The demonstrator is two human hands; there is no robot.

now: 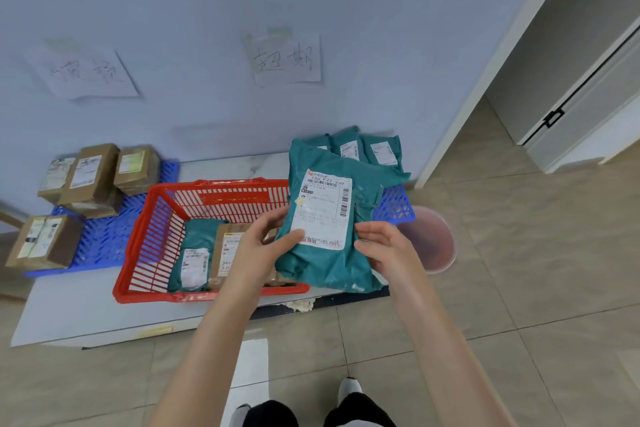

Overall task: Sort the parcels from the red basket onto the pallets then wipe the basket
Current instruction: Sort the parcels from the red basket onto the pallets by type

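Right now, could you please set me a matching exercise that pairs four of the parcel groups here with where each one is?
Column one:
1. large teal bag
2. group of brown boxes
3. stacked teal bags
4. small teal bag

Column two:
A. on the left blue pallet
B. inside the red basket
C. held between the left hand and right hand
D. on the right blue pallet

Pairs: 1-C, 2-A, 3-D, 4-B.
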